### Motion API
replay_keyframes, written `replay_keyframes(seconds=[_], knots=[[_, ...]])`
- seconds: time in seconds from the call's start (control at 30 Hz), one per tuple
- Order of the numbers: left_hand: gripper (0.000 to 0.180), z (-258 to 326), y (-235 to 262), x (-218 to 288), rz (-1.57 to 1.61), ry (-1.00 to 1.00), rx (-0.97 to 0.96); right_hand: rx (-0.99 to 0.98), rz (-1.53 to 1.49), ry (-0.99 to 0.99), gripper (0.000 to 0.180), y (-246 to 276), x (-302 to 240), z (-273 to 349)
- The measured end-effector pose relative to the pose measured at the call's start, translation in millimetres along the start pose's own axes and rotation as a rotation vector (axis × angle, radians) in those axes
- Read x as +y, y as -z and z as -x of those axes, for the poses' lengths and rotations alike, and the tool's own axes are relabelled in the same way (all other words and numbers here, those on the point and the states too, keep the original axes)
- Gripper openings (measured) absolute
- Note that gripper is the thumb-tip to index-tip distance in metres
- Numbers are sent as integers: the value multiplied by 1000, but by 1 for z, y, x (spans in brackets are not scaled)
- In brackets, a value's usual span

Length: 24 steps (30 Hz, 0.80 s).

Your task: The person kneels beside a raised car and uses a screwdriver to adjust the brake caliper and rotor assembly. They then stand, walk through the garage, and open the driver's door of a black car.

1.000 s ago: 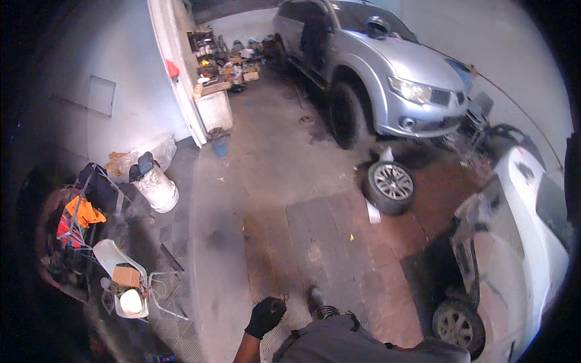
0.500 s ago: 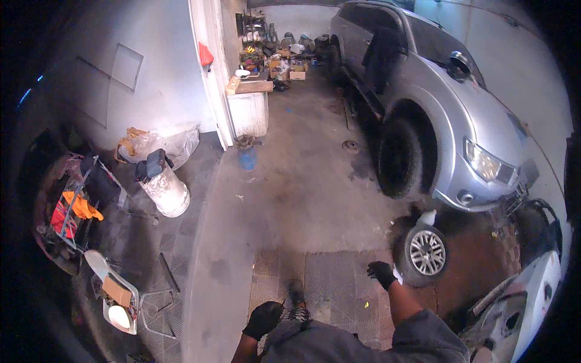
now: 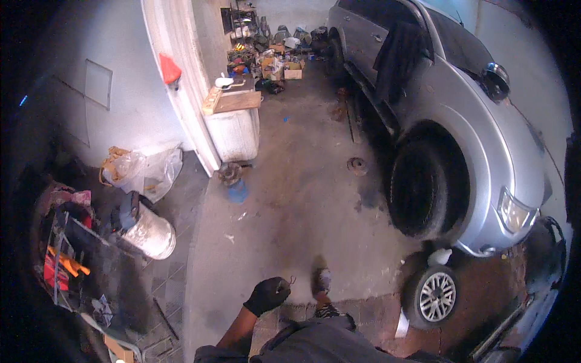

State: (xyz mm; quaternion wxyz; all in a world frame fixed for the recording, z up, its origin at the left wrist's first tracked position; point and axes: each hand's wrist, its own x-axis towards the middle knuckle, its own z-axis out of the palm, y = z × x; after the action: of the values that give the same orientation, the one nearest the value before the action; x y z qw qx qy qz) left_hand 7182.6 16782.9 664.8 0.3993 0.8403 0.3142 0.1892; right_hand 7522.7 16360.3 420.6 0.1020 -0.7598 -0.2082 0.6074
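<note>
My left hand [image 3: 266, 296], in a black glove, is held out low in front of me with its fingers curled closed. A thin, dark, curved piece like bent wire [image 3: 293, 281] sticks out past the fingertips; the rest of it is hidden in the grip. Beyond the hand, one of my feet [image 3: 321, 282] is on the floor. My right hand is out of the picture.
A silver car [image 3: 478, 145] stands at the right, with a loose wheel [image 3: 437, 296] lying near its front. A disc-shaped metal part [image 3: 357, 166] lies mid-floor. At the left are a white bucket [image 3: 151, 233], plastic bags [image 3: 160, 175] and a blue container [image 3: 237, 191].
I have moved forward, so the car, bucket and doorway appear closer. My left hand has come up and ahead, and the wire piece now shows. My right hand has left the view.
</note>
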Motion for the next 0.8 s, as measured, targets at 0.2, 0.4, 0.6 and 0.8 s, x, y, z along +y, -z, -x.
replay_keyframes(seconds=[0.2, 0.4, 0.6, 0.8], knots=[[27, -182, -4, -65, -73, 118, -56, -13, 102, 29, 36, 160, -139, -136], [30, -321, 51, -100, -79, 365, -11, 330, 701, 581, 34, 385, -454, -292], [26, -516, 97, -185, -215, 164, 12, 307, -370, 761, 19, 545, -697, -387], [24, -769, 152, -232, -185, 193, 11, 161, -220, 339, 29, 578, -669, -480]])
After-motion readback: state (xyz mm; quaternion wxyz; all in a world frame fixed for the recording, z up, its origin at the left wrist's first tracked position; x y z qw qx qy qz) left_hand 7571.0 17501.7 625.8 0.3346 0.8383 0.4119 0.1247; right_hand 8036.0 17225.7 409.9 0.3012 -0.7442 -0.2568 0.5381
